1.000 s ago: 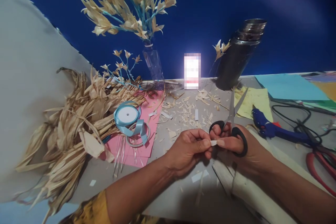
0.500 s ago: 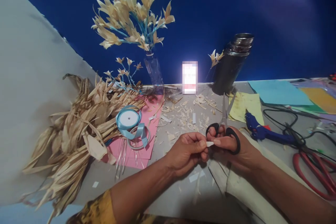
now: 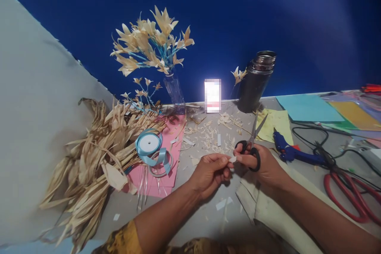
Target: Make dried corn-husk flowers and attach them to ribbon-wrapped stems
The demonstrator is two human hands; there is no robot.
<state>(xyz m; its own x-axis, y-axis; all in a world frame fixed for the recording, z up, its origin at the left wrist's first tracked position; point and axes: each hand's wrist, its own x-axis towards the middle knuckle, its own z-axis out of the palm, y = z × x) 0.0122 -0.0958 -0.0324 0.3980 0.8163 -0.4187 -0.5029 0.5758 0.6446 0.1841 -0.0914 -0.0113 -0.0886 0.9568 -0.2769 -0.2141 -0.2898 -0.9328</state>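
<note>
At the lower centre of the frame the left hand (image 3: pixel 212 170) is curled, thumb and forefinger pinched shut on a small pale scrap (image 3: pixel 232 159). The right hand (image 3: pixel 264 163) meets it from the right, its fingertip on the same scrap. Its other fingers are threaded through the loops of the black-handled scissors (image 3: pixel 251 149), whose blades point up the frame, slightly parted. The only panel that might carry writing is the bright screen (image 3: pixel 212 95) at the table's far edge, and it is blurred beyond reading. That edge meets a dark blue wall, with a clear vase (image 3: pixel 174 90) of pale flowers left of the screen and a dark flask (image 3: pixel 256 81) to its right. A heap of dried husks (image 3: pixel 98 154) fills the left, touching pink paper (image 3: pixel 169 154) that carries a light blue ribbon spool (image 3: pixel 149 145). To the right lie yellow paper (image 3: pixel 275 125), a blue glue gun (image 3: pixel 287 151), black cable (image 3: pixel 312 139) and red-handled scissors (image 3: pixel 351 194). Bare grey table (image 3: pixel 196 222) shows between the forearms, dotted with cuttings.
</note>
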